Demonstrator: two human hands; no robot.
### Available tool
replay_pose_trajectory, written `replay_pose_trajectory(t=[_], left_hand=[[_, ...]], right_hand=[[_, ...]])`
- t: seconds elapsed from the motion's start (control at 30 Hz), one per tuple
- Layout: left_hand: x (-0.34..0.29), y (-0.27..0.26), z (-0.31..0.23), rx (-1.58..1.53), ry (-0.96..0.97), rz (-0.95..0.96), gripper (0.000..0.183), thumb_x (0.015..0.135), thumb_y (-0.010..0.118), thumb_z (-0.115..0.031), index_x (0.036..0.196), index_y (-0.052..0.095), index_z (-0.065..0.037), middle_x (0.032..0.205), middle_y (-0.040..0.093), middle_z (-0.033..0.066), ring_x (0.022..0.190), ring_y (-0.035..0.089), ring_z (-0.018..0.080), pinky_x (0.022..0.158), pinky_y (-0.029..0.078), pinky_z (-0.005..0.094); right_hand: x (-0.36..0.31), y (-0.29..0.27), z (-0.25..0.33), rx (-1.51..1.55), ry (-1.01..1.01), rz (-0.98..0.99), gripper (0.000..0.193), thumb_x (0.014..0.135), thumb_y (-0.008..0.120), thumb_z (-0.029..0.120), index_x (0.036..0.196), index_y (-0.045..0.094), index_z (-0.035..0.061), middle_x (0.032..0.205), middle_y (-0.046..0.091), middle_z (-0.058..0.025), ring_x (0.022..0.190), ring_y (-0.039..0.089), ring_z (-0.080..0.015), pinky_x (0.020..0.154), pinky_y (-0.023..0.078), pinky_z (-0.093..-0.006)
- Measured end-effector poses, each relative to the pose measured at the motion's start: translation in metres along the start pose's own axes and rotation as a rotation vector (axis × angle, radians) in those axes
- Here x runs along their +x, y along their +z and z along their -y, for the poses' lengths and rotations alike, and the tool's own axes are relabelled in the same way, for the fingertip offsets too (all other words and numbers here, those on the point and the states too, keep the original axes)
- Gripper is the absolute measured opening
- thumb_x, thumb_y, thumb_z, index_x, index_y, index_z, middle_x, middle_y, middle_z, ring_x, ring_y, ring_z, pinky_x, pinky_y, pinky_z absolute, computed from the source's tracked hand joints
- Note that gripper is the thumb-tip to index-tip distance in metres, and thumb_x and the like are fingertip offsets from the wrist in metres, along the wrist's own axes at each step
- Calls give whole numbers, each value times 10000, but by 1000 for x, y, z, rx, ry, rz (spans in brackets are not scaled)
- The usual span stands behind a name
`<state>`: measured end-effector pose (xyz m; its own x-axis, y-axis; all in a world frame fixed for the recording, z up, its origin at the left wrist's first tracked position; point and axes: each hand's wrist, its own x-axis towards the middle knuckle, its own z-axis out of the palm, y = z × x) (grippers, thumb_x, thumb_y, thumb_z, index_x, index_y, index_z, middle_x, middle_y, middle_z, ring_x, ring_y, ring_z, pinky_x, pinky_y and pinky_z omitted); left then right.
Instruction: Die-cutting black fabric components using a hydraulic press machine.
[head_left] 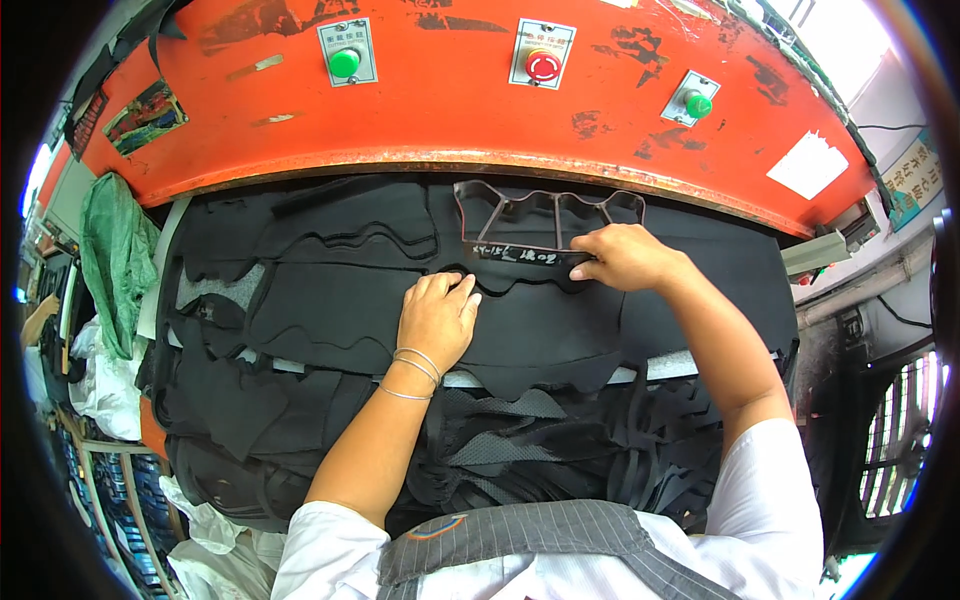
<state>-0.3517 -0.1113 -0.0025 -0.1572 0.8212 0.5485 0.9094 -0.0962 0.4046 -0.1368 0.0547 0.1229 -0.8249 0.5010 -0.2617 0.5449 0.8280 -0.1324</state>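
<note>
A metal cutting die [556,220], with a wavy far edge and cross braces, stands on the black sheet material [545,330]. My right hand [625,256] grips the die's near right corner, thumb on the near side and fingers over its rim. White handwriting marks the dark near wall of the die. To the left of it, my left hand [437,310] lies on the sheet, fingers stretched forward beside a wavy cut edge. Those fingertips touch the material and hold nothing that I can see. Further wavy cut lines run through the sheet on the left.
An orange machine beam [450,110] spans the far side, carrying a green button [344,64], a red button [543,66] and another green button [698,104]. Black offcuts [540,440] heap up on the near side. Green cloth [115,260] hangs at the left.
</note>
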Motion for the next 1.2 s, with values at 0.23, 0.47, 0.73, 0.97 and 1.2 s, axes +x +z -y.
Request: replay_pose_trajectory(t=[0.23, 0.47, 0.73, 0.97, 1.2], left_hand=[[43, -21, 26, 105, -297, -31, 291, 752, 734, -248, 995, 728, -87, 894, 638, 74, 882, 581, 266, 810, 471, 391], [43, 1, 43, 76, -321, 33, 289, 769, 725, -312, 983, 743, -119, 857, 621, 33, 897, 574, 228, 788, 432, 369], [55, 3, 43, 87, -323, 51, 269, 801, 683, -345, 942, 752, -126, 842, 628, 10, 886, 571, 217, 779, 416, 358], [82, 6, 47, 90, -313, 102, 279, 802, 701, -323, 970, 742, -103, 895, 648, 41, 857, 597, 232, 802, 445, 362], [155, -78, 86, -262, -324, -411, 245, 912, 646, -226, 945, 700, 10, 901, 675, 78, 823, 624, 139, 764, 485, 278]], right_hand=[[34, 38, 5, -133, -20, -205, 324, 801, 686, 338, 1015, 655, 96, 1002, 617, -57, 1075, 560, -264, 839, 486, -429], [-9, 77, -42, 189, 333, -667, 517, 682, 816, 246, 1148, 608, 167, 1413, 428, -186, 1305, 386, -371, 1077, 313, -480], [6, 90, -71, 355, 150, -633, 294, 755, 759, 171, 976, 581, 96, 1366, 481, -227, 1281, 444, -362, 1047, 362, -427], [15, 70, -83, 244, 95, -670, 349, 753, 761, 195, 1038, 589, 90, 1323, 514, -234, 1236, 484, -371, 1020, 391, -426], [9, -34, -82, 602, 193, -1098, 337, 838, 719, 162, 1106, 569, 23, 873, 601, -70, 761, 572, -132, 697, 486, -275]])
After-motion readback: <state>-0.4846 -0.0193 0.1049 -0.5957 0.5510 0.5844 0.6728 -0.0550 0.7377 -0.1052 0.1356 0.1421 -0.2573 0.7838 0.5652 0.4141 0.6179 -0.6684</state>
